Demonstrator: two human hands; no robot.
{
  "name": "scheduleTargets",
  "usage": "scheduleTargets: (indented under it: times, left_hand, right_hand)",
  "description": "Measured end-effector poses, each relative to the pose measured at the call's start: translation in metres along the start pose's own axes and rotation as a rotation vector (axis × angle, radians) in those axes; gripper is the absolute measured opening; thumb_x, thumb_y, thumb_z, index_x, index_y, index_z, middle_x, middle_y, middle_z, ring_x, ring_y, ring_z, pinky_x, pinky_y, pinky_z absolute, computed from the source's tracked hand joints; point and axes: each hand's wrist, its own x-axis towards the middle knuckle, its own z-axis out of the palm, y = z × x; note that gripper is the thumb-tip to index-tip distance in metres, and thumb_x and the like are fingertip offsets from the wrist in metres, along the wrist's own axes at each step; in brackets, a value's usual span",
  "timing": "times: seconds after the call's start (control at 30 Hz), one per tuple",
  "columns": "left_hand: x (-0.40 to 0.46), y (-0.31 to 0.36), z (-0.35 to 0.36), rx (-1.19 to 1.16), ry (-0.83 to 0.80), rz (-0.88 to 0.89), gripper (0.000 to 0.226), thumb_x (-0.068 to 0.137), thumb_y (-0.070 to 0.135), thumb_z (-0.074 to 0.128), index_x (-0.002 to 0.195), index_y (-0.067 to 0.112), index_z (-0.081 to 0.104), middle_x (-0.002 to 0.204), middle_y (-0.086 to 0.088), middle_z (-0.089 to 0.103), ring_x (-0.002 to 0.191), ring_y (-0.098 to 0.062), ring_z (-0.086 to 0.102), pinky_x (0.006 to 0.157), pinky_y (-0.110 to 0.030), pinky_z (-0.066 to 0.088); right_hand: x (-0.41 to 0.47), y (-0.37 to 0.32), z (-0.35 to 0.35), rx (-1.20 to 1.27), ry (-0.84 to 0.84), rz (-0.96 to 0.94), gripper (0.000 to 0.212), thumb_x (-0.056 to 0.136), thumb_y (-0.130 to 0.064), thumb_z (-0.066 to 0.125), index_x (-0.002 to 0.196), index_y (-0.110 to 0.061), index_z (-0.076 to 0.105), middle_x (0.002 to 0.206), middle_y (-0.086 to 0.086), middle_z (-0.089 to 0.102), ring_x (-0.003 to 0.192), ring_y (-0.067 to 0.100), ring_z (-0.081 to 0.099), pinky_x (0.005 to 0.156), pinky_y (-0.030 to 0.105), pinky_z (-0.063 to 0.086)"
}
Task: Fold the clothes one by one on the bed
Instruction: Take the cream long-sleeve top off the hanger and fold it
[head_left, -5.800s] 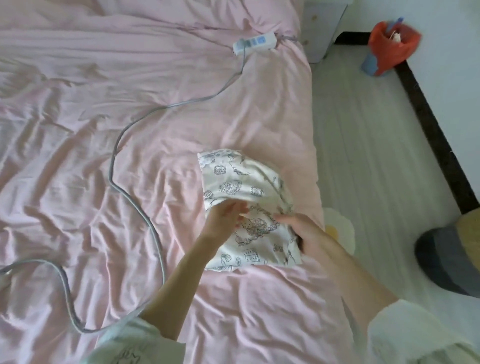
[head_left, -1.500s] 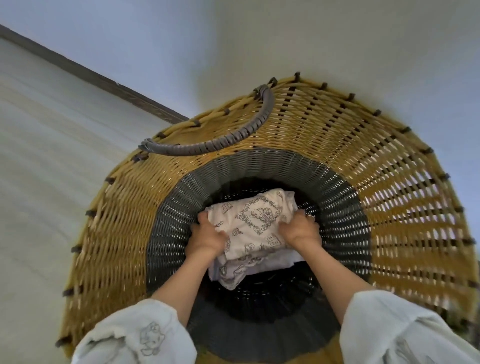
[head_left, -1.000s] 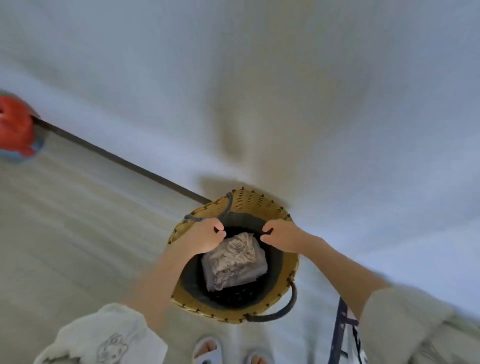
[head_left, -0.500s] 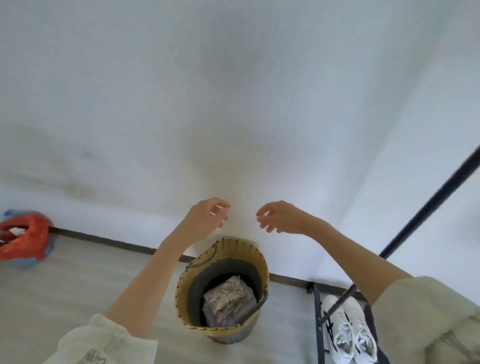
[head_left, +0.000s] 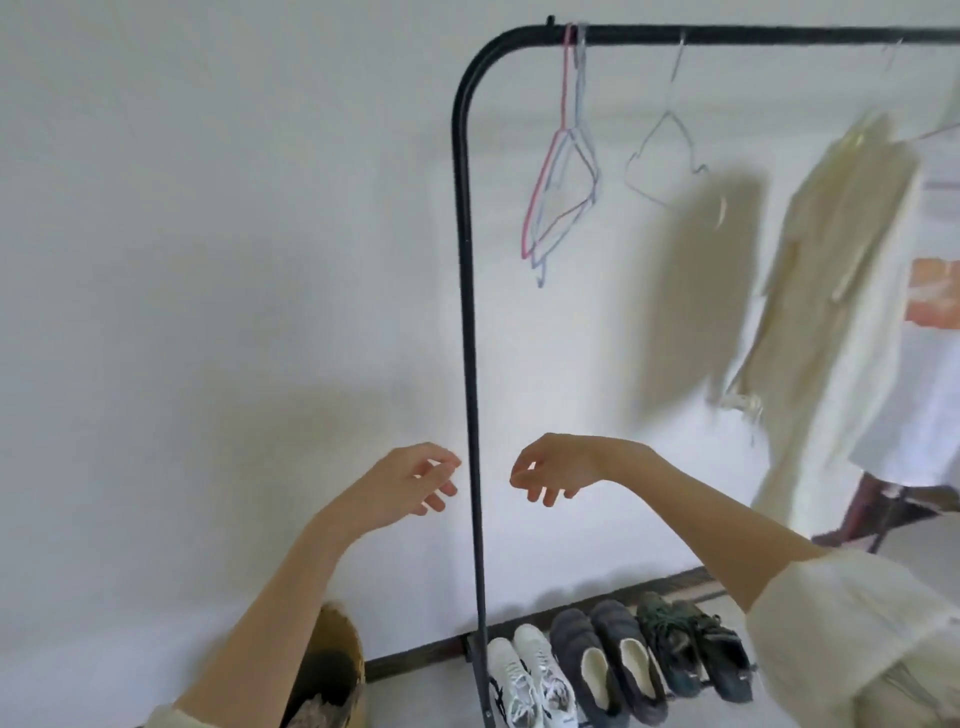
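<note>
Both hands were raised in front of a black clothes rack (head_left: 466, 312), one on each side of its upright post. The left hand (head_left: 410, 480) and the right hand (head_left: 553, 467) each held nothing, their fingers loosely curled and hanging relaxed. On the rack's top bar hung a few bare hangers (head_left: 563, 176), and further right a cream garment (head_left: 831, 291) with a white garment (head_left: 914, 338) beside it, both blurred. At the bottom left edge sat a woven basket (head_left: 340, 644) with a patterned folded piece (head_left: 317, 714) just visible inside it. Shoes (head_left: 602, 660) stood in a row on the rack's lower shelf. The bed was out of view.

This looked like the gap between garments: one piece folded and stored, the next not yet picked. The next move probably called for reaching right to the cream garment, slipping it off its hanger, and carrying it to the bed to fold.
</note>
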Motion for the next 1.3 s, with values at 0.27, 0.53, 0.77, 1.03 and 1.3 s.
scheduleTargets:
  times: [0.27,0.53,0.77,1.03,1.3]
  left_hand:
    - [0.077,0.168,0.181,-0.027,-0.1,0.206,0.017,0.098,0.026,0.044,0.105,0.023,0.06,0.096,0.003,0.066,0.082,-0.013,0.064,0.079,-0.028,0.051]
    - [0.148,0.286,0.257,-0.091,-0.049,0.342,0.016,0.098,0.023,0.046,0.108,0.023,0.058,0.113,-0.002,0.06,0.104,-0.022,0.061,0.083,-0.029,0.053]
    - [0.233,0.357,0.269,-0.199,0.113,0.432,0.026,0.099,0.025,0.043,0.122,0.019,0.054,0.118,0.0,0.052,0.103,-0.013,0.054,0.076,-0.018,0.05]
    - [0.334,0.433,0.263,-0.421,0.173,0.397,0.041,0.095,0.049,0.04,0.127,0.024,0.047,0.13,0.005,0.051,0.113,-0.015,0.054,0.089,-0.034,0.048]
    - [0.375,0.489,0.275,-0.339,0.168,0.411,0.033,0.094,0.043,0.048,0.11,0.017,0.061,0.114,-0.002,0.065,0.106,-0.018,0.062,0.091,-0.035,0.051]
  right_hand:
    - [-0.127,0.19,-0.112,0.09,0.333,0.054,0.021,0.094,-0.025,0.046,0.106,-0.015,0.06,0.089,0.0,0.063,0.075,0.013,0.057,0.06,0.02,0.043]
    - [-0.189,0.292,-0.22,0.265,0.801,0.023,0.021,0.095,-0.022,0.047,0.102,-0.012,0.064,0.087,0.002,0.066,0.078,0.016,0.058,0.061,0.018,0.043]
    - [-0.17,0.326,-0.31,0.354,0.987,-0.104,0.02,0.095,-0.024,0.046,0.099,-0.012,0.062,0.09,0.003,0.064,0.083,0.019,0.059,0.084,0.038,0.051]
    - [-0.135,0.346,-0.393,0.609,0.975,-0.264,0.019,0.096,-0.03,0.046,0.109,-0.02,0.054,0.106,-0.001,0.054,0.093,0.016,0.054,0.079,0.032,0.051]
    - [-0.103,0.373,-0.447,0.615,0.961,-0.354,0.047,0.097,-0.038,0.044,0.141,-0.022,0.039,0.142,-0.004,0.042,0.117,0.017,0.051,0.091,0.035,0.051]
